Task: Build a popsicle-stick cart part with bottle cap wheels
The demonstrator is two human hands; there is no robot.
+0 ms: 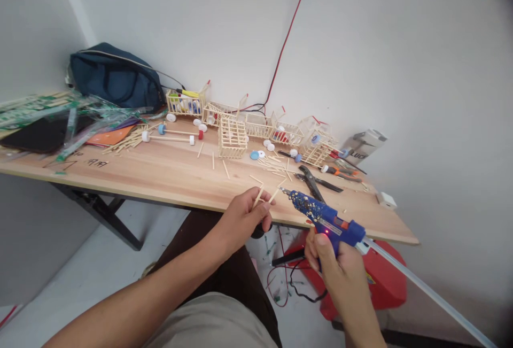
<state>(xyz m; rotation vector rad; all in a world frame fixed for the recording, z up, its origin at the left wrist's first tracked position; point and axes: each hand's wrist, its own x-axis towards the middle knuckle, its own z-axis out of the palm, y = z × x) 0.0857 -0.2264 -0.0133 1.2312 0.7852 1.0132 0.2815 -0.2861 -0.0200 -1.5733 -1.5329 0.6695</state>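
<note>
Over the table's front edge, my left hand (250,211) pinches thin wooden sticks (274,195) that point up and away; how they join is too small to tell. My right hand (336,262) grips a blue hot glue gun (316,211), its indicator lit red. The gun's nozzle is close to the tip of the right-hand stick; whether they touch I cannot make out. A long clear glue stick (428,289) runs out of the gun's back. Beyond my hands, an open-barred stick box (232,138) stands among several small stick-built carts (258,126).
Black pliers (311,182) and orange-handled cutters (342,172) lie at the right, near loose sticks (274,165) and round caps (255,155). Wheel axles (170,138), a dark phone-like slab (40,135) and a blue bag (116,78) occupy the left. Under the table is a red case (387,278).
</note>
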